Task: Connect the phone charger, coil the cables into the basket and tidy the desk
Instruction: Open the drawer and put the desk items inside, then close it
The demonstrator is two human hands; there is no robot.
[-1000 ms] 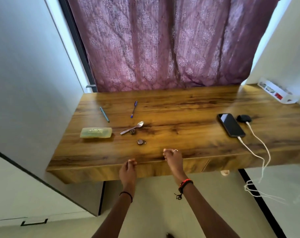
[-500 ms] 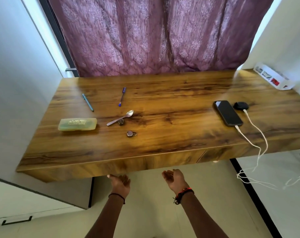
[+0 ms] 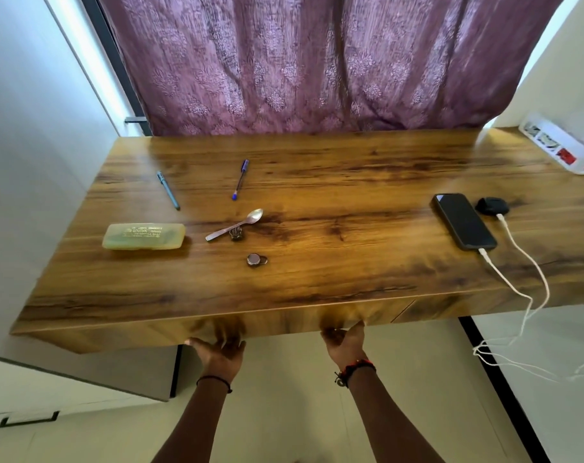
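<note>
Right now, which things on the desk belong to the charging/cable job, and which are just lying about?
Job:
- phone
- white cable plugged into it
- black case with second white cable
No basket in view.

Lying about, to tidy:
- teal pen
- blue pen
- spoon
- yellow case
- round metal piece
- white box

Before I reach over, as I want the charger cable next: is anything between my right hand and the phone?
Nothing visible. The right hand is at the desk's front edge; only bare wood lies between it and the phone. The white cable leaves the phone's near end and drops over the edge further right.
</note>
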